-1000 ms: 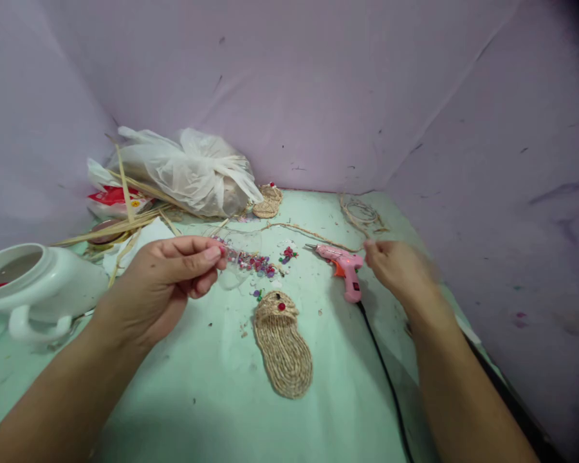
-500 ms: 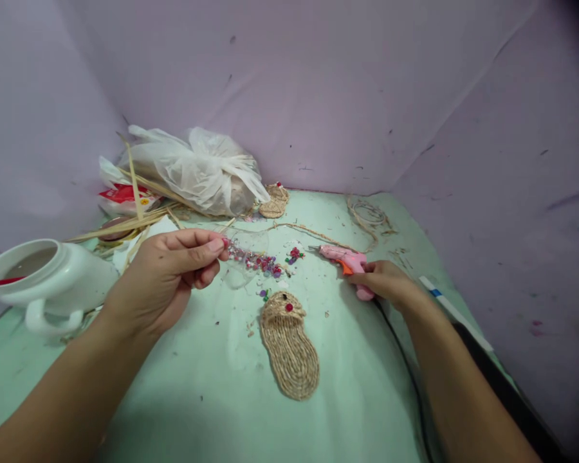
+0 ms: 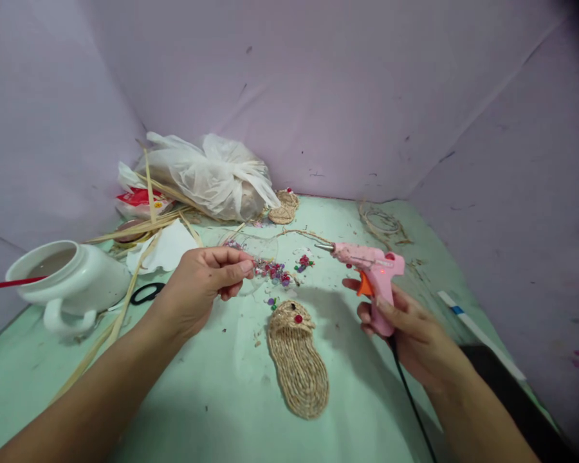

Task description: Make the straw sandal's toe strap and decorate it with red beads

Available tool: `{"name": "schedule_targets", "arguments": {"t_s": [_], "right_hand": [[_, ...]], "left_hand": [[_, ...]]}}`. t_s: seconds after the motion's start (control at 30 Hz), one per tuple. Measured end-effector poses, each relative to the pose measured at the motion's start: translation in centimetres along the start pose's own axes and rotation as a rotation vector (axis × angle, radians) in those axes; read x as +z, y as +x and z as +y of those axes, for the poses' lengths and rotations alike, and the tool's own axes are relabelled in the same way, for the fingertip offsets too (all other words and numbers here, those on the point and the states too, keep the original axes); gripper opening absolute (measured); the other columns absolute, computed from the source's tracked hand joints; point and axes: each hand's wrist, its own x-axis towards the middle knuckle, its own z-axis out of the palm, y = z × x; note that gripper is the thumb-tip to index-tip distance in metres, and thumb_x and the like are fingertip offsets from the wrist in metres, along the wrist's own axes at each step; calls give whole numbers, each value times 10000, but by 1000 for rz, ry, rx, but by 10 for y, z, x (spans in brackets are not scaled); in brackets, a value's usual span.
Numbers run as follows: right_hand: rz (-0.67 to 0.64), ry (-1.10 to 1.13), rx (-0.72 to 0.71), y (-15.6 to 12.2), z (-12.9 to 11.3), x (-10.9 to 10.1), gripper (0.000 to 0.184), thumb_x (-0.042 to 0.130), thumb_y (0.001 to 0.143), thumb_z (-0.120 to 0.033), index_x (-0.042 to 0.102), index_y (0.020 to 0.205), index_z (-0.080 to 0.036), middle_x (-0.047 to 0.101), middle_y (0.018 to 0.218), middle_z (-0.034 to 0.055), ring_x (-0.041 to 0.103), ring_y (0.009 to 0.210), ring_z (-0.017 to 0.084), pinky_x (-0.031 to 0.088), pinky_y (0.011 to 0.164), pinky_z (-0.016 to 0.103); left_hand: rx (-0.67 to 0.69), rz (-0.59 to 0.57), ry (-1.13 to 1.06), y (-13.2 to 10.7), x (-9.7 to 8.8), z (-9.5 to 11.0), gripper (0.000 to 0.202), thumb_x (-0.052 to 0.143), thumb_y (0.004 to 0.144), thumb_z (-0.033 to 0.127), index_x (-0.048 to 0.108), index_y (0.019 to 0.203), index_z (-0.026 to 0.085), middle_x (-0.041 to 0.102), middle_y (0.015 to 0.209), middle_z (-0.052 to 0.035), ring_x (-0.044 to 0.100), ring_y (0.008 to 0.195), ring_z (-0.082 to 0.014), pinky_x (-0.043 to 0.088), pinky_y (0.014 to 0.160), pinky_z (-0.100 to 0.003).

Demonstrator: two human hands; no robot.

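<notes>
My right hand (image 3: 408, 328) grips the handle of a pink hot glue gun (image 3: 372, 270), lifted off the table with its metal nozzle pointing left; a black cord trails down from it. My left hand (image 3: 205, 286) is closed in a pinch, thumb and forefinger pressed together on something small that I cannot make out, just beside a scatter of small red and purple beads (image 3: 275, 271) in a clear wrapper. A woven straw slipper (image 3: 299, 360) with a red bead on its strap lies flat between my hands.
A white jug (image 3: 70, 283) with a red stick stands at the left on the green table (image 3: 212, 399). Black scissors (image 3: 147, 293), loose straw strips (image 3: 145, 225), a white plastic bag (image 3: 212, 173), a second small woven slipper (image 3: 284, 209) and a twine coil (image 3: 381, 222) lie behind.
My right hand reached to the glue gun lying on the table, took hold of it and lifted it toward me. My left hand kept its pinch near the beads.
</notes>
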Motion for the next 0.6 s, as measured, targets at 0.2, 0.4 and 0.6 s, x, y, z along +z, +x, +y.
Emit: {"name": "schedule_targets", "arguments": {"t_s": [0.2,0.4,0.6], "right_hand": [[-49,40,-73,-16,17,0,273,640,738,-417,624,930,-224,552,666,4,401,510,101,375,502,250],[-108,-76,-147,-24,30,-3,276,542,806,-455,647,918,-225,545,632,23,430,507,120,367,460,240],[-85,-235,-246,-33,35,-2,229,558,806,-398,648,942,-237,640,710,64,581,607,174,502,538,257]], "left_hand": [[-42,-9,9,3,0,-5,120,738,562,205,679,636,130,586,525,15,406,407,-40,276,397,-173],[-128,-71,50,1,8,-7,135,726,564,227,673,620,116,537,463,25,390,391,-42,257,395,-178],[-159,-119,39,1,11,-10,155,725,555,255,668,612,123,546,482,29,381,398,-41,258,403,-182]]}}
